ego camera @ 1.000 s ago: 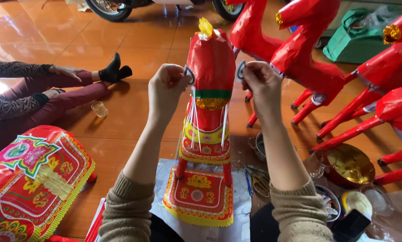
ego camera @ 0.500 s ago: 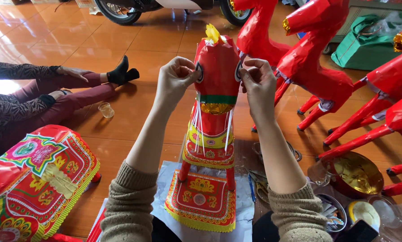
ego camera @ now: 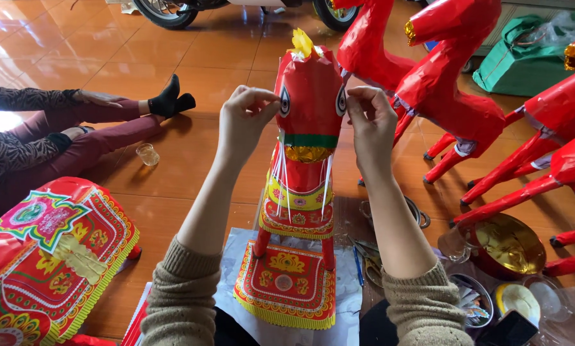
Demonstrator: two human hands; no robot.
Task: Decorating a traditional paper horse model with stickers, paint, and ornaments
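Observation:
A red paper horse (ego camera: 306,122) stands in front of me, facing away, with a yellow tuft on top, a green and gold collar and a patterned red and yellow cloth over its back. My left hand (ego camera: 247,115) presses a paper eye onto the left side of its head. My right hand (ego camera: 369,118) pinches the eye on the right side. Both thumbs and fingers touch the head.
Several plain red paper horses (ego camera: 447,83) stand at the right. A decorated horse body (ego camera: 50,250) lies at the lower left. Another person's legs (ego camera: 76,128) stretch across the floor at the left beside a small glass (ego camera: 147,154). Scissors (ego camera: 367,256), a gold dish (ego camera: 508,243) and small containers sit lower right.
The horse head and both hands have come closer and lower in view. The hands went from holding eye pieces beside the head to pressing them against its sides.

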